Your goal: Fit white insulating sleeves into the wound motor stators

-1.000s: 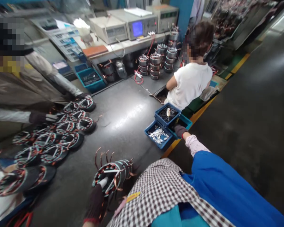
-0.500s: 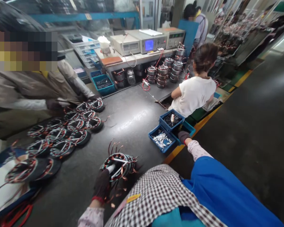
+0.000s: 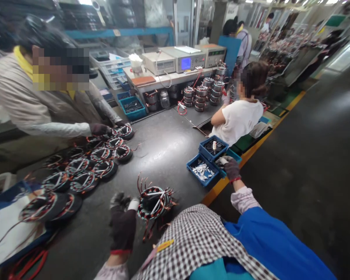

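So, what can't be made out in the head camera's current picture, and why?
All in the head view:
Contents of the teal plastic bin: mostly hidden behind the right hand in its dark glove.
Whether that hand holds anything: too small and blurred.
The readout on the blue screen of the grey box-shaped instrument: too small.
Lower part of the red looped object: cut off by the bottom edge.

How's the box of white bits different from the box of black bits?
The white-bits box holds jumbled pale scraps; the black-bits box holds thin dark pieces. A pale thing with red marks lies in the black-bits box; the white-bits box shows none. The white-bits box is nearer the apron than the black-bits box. Both are blue and open on top.
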`<state>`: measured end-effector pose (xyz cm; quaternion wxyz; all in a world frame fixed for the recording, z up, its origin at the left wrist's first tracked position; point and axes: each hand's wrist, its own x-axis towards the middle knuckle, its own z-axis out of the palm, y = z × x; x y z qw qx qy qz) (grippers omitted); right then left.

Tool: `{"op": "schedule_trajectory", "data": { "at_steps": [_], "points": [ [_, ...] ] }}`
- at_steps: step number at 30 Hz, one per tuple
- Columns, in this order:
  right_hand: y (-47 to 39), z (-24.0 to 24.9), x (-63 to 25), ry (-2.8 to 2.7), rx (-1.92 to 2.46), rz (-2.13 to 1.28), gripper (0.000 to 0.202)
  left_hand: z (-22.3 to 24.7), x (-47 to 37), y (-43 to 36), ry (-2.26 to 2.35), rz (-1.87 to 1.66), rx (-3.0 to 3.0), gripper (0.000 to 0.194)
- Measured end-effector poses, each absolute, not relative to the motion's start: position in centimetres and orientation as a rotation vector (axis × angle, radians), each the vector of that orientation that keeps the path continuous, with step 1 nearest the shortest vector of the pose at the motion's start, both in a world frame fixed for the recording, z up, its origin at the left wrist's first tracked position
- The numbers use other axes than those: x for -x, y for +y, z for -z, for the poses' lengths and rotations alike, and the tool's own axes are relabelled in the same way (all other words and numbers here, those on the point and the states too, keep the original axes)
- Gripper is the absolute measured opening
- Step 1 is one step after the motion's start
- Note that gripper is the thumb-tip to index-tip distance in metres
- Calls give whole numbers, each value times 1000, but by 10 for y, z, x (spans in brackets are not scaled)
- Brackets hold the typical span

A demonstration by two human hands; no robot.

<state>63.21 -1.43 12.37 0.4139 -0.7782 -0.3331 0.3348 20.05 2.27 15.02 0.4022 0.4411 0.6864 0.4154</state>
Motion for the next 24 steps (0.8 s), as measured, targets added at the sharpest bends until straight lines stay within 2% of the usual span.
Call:
{"op": "schedule_trajectory", "data": {
  "at_steps": [2,4,6,9,14,18,24],
  "points": [
    [-6,-136,-580,-882,1768,-1020,35,-172,-217,29,1623,-1015,-1091,62],
    [5,-143,-520,-978,1579,-1262,41,-191,-238,30,1406,-798,-1082,69],
    [18,-145,-466,-1133,1311,-1511,37,-202,-254,29,1236,-681,-1060,74],
    [29,-142,-419,-1150,1221,-1504,33,-203,-258,24,1264,-757,-1064,63],
    [23,-133,-410,-1230,1278,-1398,38,-188,-243,14,1304,-737,-861,39],
    [18,-134,-409,-1452,1311,-1263,31,-183,-243,5,1310,-810,-751,42],
    [7,-150,-422,-1446,1218,-1429,22,-171,-234,-5,1283,-910,-776,46]
  ]
}}
